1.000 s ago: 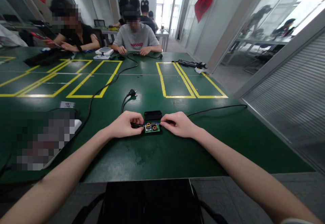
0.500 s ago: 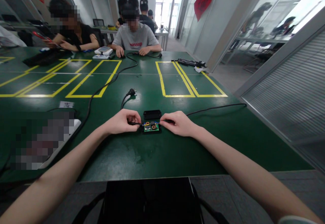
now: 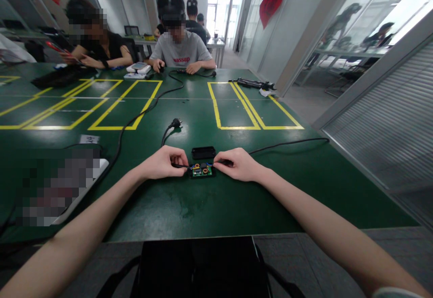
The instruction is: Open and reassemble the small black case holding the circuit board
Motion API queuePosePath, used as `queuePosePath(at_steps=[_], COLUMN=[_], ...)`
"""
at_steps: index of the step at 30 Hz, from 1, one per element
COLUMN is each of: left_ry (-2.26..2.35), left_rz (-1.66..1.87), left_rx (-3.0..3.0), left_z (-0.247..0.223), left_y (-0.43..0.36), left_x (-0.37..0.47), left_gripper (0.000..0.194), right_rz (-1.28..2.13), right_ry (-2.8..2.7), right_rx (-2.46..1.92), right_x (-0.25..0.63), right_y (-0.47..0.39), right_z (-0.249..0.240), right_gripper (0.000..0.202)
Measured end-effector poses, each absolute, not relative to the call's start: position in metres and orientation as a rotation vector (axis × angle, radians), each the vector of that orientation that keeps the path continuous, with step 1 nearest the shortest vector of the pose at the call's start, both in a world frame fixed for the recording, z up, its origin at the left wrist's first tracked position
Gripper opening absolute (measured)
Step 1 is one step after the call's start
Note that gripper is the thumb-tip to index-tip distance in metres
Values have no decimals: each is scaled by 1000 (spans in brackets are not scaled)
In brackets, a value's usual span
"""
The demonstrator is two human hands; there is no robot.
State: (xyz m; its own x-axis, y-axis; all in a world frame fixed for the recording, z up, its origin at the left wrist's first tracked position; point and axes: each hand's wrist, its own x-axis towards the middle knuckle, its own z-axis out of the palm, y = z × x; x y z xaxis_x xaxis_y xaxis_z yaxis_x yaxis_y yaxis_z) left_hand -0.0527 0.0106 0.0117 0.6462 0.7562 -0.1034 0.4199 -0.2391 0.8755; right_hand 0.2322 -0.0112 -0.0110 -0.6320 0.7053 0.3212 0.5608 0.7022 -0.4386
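Observation:
A small green circuit board (image 3: 202,171) with copper coils sits in a black casing half on the green table. Just behind it lies the other black casing half (image 3: 203,152). At the board's left end, my left hand (image 3: 169,162) pinches a black cable (image 3: 180,166). My right hand (image 3: 234,163) is closed on the black cable at the right end, where blue wires show. That cable runs out to the right (image 3: 287,143). Behind my left hand rests a black power plug (image 3: 175,124).
A blurred-out device with a white edge (image 3: 81,192) lies at the left, beside a long black cable (image 3: 119,147). Yellow tape rectangles mark the table (image 3: 189,203). Two people sit across it. A black folded item (image 3: 255,84) lies at the far right.
Both my hands keep their places at the board's ends. Across the table, a person's hand has lifted slightly with a small dark object.

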Motion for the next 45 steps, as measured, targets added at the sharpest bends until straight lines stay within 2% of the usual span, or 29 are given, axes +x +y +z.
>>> queuePosePath(at_steps=[8,27,45], left_ry=[911,834,807], left_rz=[419,389,476], left_rx=[1892,2027,2246], left_z=[12,9,11], left_y=[10,11,13], left_x=[-55,-58,-59], left_gripper=[16,27,24], right_rz=[356,440,300], right_ry=[-2460,-2503,-2501], right_rx=[-1040,-867,-1115], right_x=[233,234,230], right_y=[-7,-8,-9], right_z=[-13,-10,-11], right_gripper=[36,27,29])
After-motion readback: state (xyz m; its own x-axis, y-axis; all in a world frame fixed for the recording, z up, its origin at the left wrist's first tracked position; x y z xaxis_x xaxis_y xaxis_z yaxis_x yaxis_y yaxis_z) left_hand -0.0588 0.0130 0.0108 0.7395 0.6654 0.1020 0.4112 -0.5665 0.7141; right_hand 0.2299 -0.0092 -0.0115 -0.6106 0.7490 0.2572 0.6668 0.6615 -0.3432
